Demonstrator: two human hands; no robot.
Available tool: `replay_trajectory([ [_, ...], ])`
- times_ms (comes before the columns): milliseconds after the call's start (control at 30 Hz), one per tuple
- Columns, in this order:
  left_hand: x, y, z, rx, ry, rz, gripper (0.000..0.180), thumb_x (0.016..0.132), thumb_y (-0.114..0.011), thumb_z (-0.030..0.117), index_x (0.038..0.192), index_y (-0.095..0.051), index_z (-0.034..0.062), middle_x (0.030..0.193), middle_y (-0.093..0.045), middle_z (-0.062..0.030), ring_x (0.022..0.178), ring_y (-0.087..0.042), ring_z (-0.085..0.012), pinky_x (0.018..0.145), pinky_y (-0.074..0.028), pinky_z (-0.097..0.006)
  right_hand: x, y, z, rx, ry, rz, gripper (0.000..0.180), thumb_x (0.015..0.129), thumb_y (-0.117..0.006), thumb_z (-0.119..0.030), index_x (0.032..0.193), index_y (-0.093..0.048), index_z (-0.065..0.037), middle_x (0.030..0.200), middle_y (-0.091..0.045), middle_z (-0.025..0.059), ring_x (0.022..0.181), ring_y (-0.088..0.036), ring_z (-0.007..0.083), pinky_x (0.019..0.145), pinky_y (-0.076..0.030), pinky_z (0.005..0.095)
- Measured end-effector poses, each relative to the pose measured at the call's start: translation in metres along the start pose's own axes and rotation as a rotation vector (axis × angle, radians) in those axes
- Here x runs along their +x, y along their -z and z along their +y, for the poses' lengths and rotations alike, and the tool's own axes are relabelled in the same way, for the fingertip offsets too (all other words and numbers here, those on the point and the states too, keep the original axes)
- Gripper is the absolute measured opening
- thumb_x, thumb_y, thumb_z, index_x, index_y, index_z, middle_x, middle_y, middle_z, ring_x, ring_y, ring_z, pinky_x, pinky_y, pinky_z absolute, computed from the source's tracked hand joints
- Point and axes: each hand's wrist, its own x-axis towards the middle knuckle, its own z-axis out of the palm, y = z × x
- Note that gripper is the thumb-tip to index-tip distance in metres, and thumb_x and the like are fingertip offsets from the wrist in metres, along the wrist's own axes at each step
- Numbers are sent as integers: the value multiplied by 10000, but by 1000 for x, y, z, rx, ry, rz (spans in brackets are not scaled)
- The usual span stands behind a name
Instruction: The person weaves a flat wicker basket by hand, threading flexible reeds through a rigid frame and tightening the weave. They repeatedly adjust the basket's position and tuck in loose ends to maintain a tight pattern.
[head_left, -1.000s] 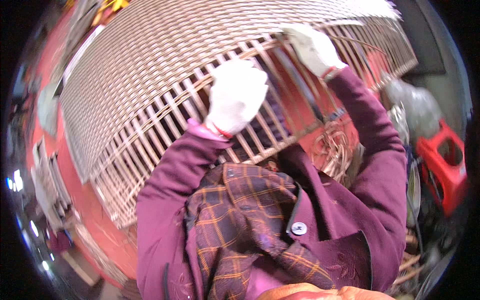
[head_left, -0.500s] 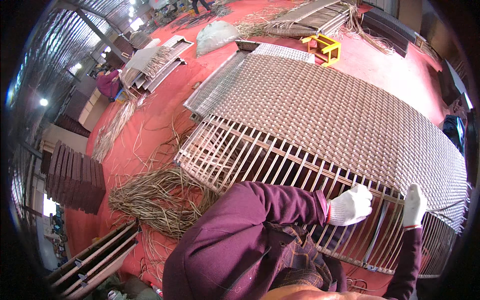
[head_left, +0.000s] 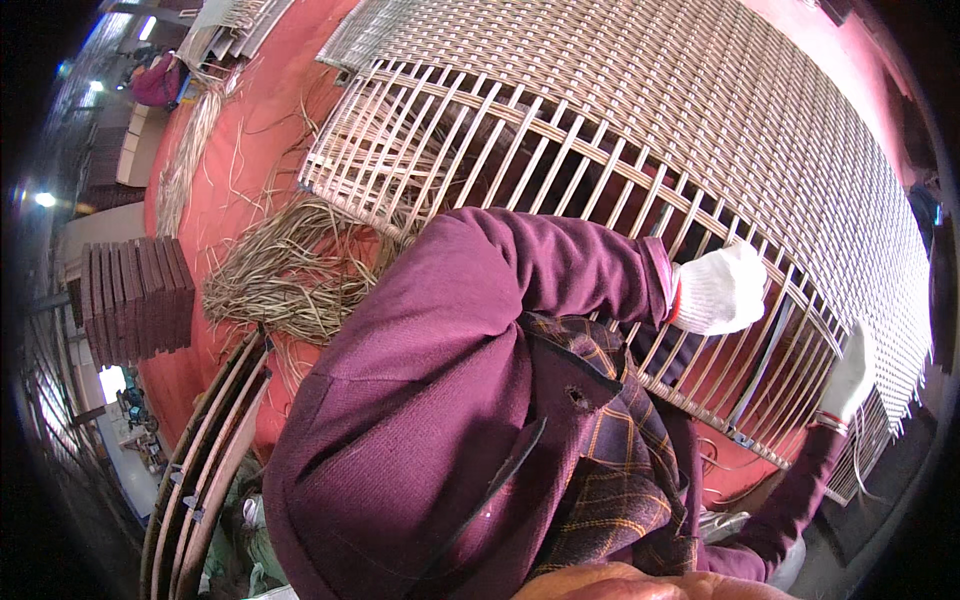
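Grip: the gloved left hand point(head_left: 722, 290) closes on the bare slats of the woven panel point(head_left: 700, 110) standing on the red floor point(head_left: 250, 180), the right hand point(head_left: 850, 375) clasps the lower rim (most already woven, this edge strip open).

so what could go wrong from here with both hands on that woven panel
1. The left hand and right hand sit among the bare ribs of the woven panel; fingers might get pinched between them.
2. Loose strands lie on the red floor; they could tangle feet.
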Motion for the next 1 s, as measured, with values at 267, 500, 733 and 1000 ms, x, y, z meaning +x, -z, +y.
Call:
replay_trajectory([
  [267,0,-4,1,30,2,0,170,828,-651,266,728,-649,128,731,-621,-86,751,-620,-290,732,-485,-477,-44,-124,-22,-1341,474,-1,260,1104,-609,-281,1066,-726,-52,918,-703,211,816,-713,382,738,-548,419],
  [500,0,-7,-1,25,0,5,175,821,-669,260,712,-639,126,699,-601,-90,736,-621,-299,716,-479,-470,-18,-101,-21,-1503,656,8,235,1094,-648,-280,1213,-767,-116,995,-783,155,816,-765,270,754,-594,375],
  [733,-1,-2,-2,-16,6,29,169,816,-677,263,733,-663,116,744,-623,-94,742,-622,-295,715,-483,-457,32,71,-84,-843,173,8,639,1141,-440,-470,1662,-418,-100,1627,-529,135,1460,-522,234,1226,-368,457],
  [1000,1,5,0,-57,31,55,176,824,-654,262,731,-656,113,744,-609,-90,751,-604,-295,731,-468,-467,47,82,-110,-3791,259,-1164,523,1148,-443,-159,1650,-407,-14,1696,-443,152,1562,-424,305,1294,-327,399],
])
